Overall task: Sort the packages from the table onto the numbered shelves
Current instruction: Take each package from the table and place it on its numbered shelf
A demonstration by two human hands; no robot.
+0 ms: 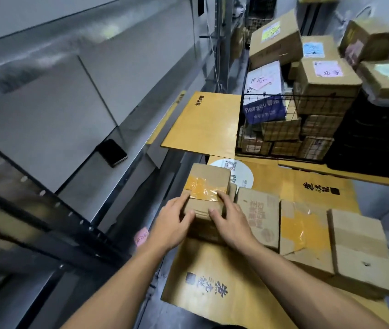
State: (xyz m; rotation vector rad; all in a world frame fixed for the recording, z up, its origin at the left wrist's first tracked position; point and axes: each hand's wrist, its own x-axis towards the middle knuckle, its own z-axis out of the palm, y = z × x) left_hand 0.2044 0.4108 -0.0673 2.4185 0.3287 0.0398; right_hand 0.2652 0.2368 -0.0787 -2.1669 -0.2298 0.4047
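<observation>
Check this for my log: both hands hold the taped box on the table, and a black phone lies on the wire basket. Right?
Not quite. In the head view the left hand and right hand do hold the taped box, but the black phone lies on the grey shelf, not the wire basket.

1. Matt brown cardboard, sealed with glossy yellow tape, is seen on the small box (206, 186)
2. Smooth grey metal is shown by the shelves (108, 74)
3. Thin black wire forms the basket (263, 129)
4. A glossy black face is shown by the phone (112, 152)
</observation>
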